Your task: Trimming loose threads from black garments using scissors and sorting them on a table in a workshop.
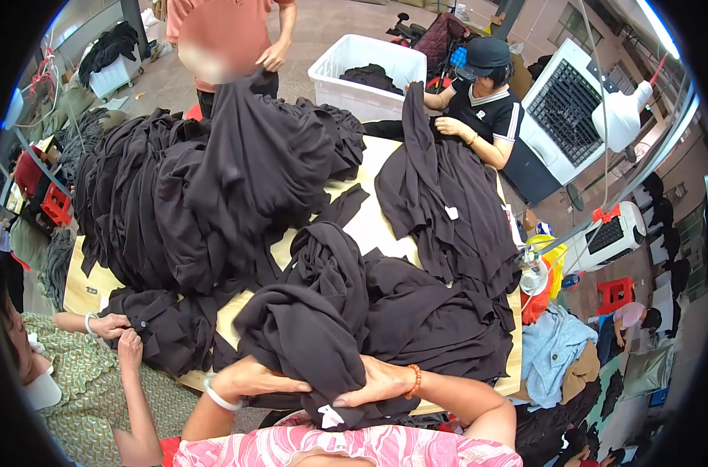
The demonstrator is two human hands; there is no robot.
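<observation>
Hands [264, 378] [377, 381] half-closed, clasping cloth [303, 323] — dark, bunched

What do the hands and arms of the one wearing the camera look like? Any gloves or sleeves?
No gloves: the left hand has a smooth white bangle at its wrist, and the right hand a bracelet of orange-red beads. The forearms are bare, below a pink-and-white swirl-patterned top.

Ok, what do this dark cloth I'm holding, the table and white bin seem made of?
Dark cloth: matte fabric, perhaps knit, hanging in soft folds. Table: likely smooth wood or wood-look board, pale yellow. White bin: apparently plastic, smooth and thick-rimmed.
</observation>
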